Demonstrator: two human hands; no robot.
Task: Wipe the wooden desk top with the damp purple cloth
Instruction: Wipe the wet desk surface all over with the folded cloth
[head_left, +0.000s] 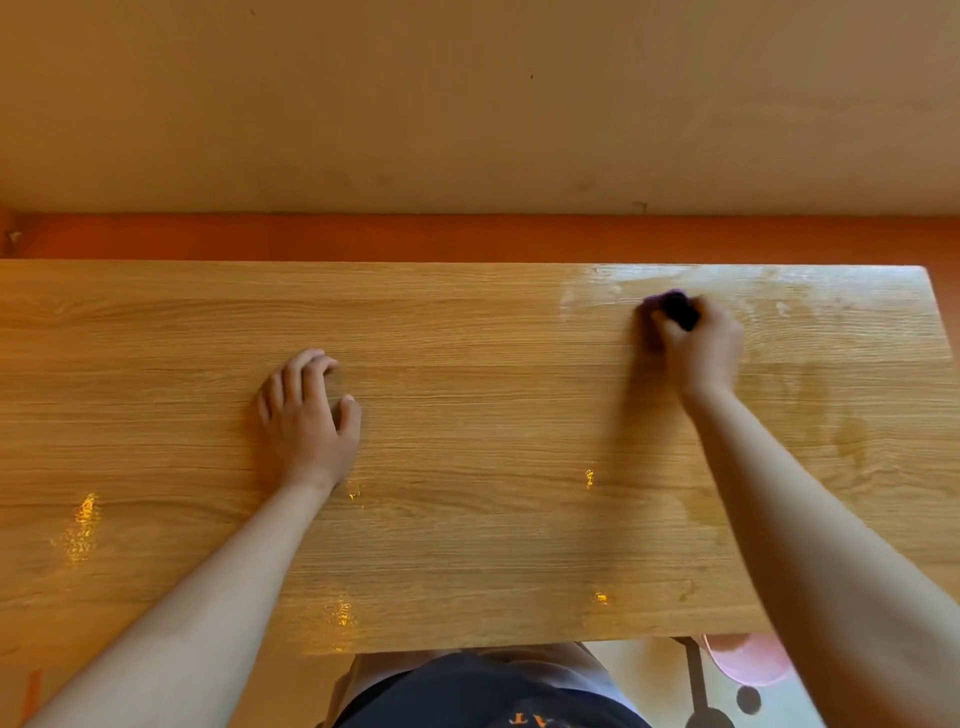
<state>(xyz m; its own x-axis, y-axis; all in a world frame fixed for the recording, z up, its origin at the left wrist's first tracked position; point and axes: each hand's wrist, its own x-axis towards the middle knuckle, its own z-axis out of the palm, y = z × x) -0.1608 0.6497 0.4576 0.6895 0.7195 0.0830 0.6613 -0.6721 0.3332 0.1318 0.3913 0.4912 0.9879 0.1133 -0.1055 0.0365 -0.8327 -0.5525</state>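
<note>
The wooden desk top (467, 467) fills the middle of the head view. My right hand (698, 345) is at the far right of the desk, closed on the bunched purple cloth (675, 305), which pokes out dark past my fingers and presses on the wood. The hand is blurred. A pale wet sheen (753, 291) covers the far right corner around the cloth. My left hand (306, 415) rests flat on the desk left of centre, fingers slightly spread, holding nothing.
A beige wall (467, 104) with an orange-red skirting strip (467, 236) runs behind the desk's far edge. Under the near right edge sit a pink object (748, 662) and a dark desk leg (698, 691) on the floor. My torso is at the near edge.
</note>
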